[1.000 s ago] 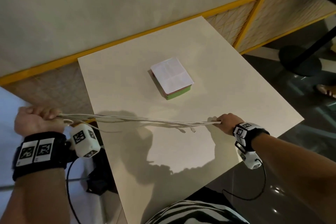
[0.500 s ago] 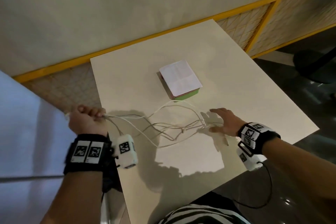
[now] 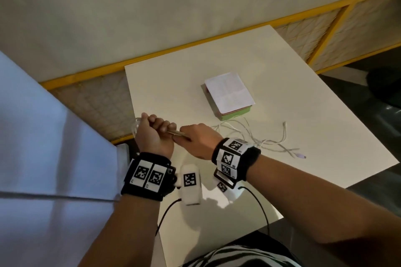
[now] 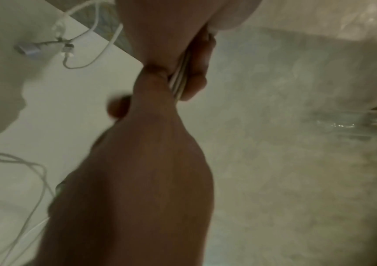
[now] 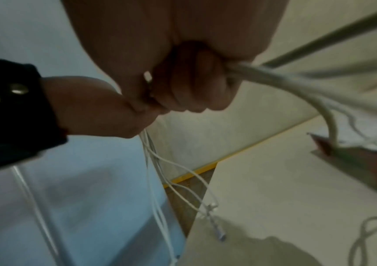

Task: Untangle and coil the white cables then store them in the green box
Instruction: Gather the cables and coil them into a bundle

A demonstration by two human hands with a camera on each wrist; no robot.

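Both hands, left hand (image 3: 154, 136) and right hand (image 3: 198, 141), fisted round white cables (image 3: 263, 136); green box (image 3: 235, 114) closed, paper (image 3: 229, 92) covering lid.

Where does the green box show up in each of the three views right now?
Head: green box sits mid-table under a white sheet, just beyond the hands.
Left wrist: not in view.
Right wrist: blurred at the right edge, on the table.
Shared landmark: the white cables trailing from the hands across the table.
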